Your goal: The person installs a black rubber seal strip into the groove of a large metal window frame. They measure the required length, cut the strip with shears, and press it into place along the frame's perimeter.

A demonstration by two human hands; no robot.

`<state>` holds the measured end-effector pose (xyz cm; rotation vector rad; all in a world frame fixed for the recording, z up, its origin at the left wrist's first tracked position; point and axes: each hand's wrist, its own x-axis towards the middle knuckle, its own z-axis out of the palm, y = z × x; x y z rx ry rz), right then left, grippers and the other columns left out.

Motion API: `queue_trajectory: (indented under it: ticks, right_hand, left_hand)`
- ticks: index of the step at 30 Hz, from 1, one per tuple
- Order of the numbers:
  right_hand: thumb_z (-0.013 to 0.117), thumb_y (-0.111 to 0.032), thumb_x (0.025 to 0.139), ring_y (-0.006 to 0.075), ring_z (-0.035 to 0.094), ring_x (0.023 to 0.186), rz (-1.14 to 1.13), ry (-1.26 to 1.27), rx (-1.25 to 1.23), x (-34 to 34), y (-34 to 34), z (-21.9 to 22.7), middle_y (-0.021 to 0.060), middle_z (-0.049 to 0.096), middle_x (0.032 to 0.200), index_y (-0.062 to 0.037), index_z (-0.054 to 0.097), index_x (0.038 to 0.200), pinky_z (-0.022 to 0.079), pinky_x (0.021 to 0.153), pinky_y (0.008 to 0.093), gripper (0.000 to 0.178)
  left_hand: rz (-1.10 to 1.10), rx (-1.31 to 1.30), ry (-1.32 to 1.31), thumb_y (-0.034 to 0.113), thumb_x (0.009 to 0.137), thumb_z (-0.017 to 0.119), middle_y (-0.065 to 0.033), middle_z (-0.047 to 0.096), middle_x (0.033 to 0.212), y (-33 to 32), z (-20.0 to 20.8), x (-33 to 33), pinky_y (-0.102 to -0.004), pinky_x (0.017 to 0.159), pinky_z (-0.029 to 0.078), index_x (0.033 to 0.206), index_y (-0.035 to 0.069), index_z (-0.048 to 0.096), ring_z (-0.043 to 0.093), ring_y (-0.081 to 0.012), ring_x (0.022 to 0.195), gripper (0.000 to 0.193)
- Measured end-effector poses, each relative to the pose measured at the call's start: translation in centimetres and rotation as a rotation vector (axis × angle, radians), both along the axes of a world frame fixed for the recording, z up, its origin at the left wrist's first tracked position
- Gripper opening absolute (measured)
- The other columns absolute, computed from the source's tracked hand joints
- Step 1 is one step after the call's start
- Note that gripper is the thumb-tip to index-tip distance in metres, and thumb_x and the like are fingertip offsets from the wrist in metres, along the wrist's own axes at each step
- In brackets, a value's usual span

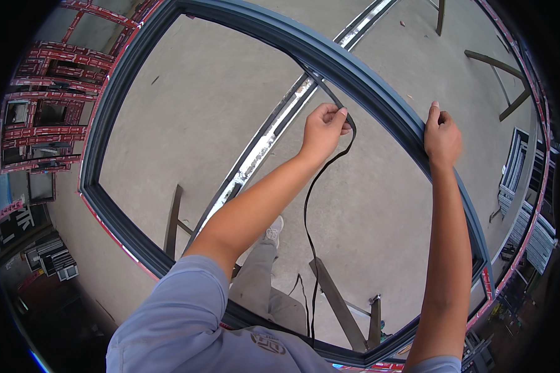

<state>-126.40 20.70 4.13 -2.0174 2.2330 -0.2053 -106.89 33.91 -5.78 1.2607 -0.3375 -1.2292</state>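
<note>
A large dark grey window frame (379, 84) lies before me, its middle open to the floor. My left hand (325, 129) pinches a thin black rubber sealing strip (309, 205) inside the opening. From my fingers one length of the strip runs up to the frame's far inner edge; the other loops down and hangs toward the near side, with its lower part near my legs. My right hand (443, 138) is closed around the frame's right far bar, thumb pointing up along it.
A pale metal rail (261, 146) crosses beneath the frame. Brown trestle legs (339, 304) stand below, with another trestle (501, 68) at the far right. Red-taped frames (62, 93) are stacked at left, and grey profiles (529, 205) lie at right.
</note>
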Motion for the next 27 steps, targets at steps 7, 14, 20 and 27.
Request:
queue_trajectory:
  ticks: [7, 14, 20, 27]
  right_hand:
    - [0.043, -0.058, 0.097, 0.0368, 0.068, 0.096, 0.012, 0.001, -0.016, 0.0, 0.1, -0.1, 0.0184, 0.073, 0.097, -0.0074, 0.074, 0.097, 0.051, 0.086, 0.0441, 0.059]
    - [0.043, -0.058, 0.097, 0.0365, 0.068, 0.095, 0.012, -0.002, -0.011, -0.1, 0.0, -0.2, 0.0178, 0.073, 0.095, -0.0076, 0.074, 0.096, 0.051, 0.085, 0.0443, 0.059]
    - [0.044, -0.058, 0.097, 0.0374, 0.068, 0.093, 0.019, -0.001, -0.020, -0.2, -0.1, -0.2, 0.0185, 0.073, 0.092, -0.0073, 0.074, 0.095, 0.052, 0.084, 0.0451, 0.059]
    - [0.045, -0.056, 0.097, 0.0389, 0.068, 0.093, 0.021, -0.019, -0.043, 0.0, 0.1, 0.0, 0.0199, 0.073, 0.093, -0.0054, 0.074, 0.093, 0.052, 0.085, 0.0453, 0.059]
  left_hand:
    - [0.028, 0.045, 0.426, 0.017, 0.099, 0.063, -0.0110, 0.064, 0.096, -2.5, 2.9, -0.4, -0.0328, 0.083, 0.057, 0.105, -0.001, 0.055, 0.066, -0.0200, 0.090, 0.021]
    - [-0.019, 0.088, 0.285, 0.014, 0.099, 0.060, -0.0107, 0.064, 0.089, -3.6, 2.6, -0.1, -0.0332, 0.078, 0.059, 0.100, -0.001, 0.055, 0.068, -0.0204, 0.080, 0.016]
    - [-0.016, 0.076, 0.115, 0.012, 0.098, 0.057, -0.0086, 0.063, 0.081, -4.3, 1.6, -0.3, -0.0291, 0.066, 0.055, 0.092, 0.000, 0.056, 0.067, -0.0175, 0.068, 0.013]
    - [0.051, 0.010, 0.091, 0.017, 0.100, 0.057, -0.0052, 0.061, 0.075, -4.5, 0.1, -0.9, -0.0279, 0.061, 0.050, 0.088, 0.004, 0.055, 0.063, -0.0148, 0.064, 0.018]
